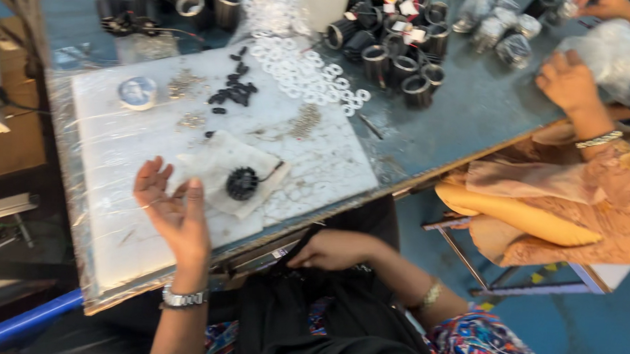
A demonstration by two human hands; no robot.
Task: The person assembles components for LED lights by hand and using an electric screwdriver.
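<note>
From the head camera we see our left hand released, palm up, above the white board on the counter, just beside a black toothed part lying on a cloth. Our right hand grasps black fabric below the counter edge.

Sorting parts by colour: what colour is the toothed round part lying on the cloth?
Black; the toothed round part shows best in the head view.
</note>
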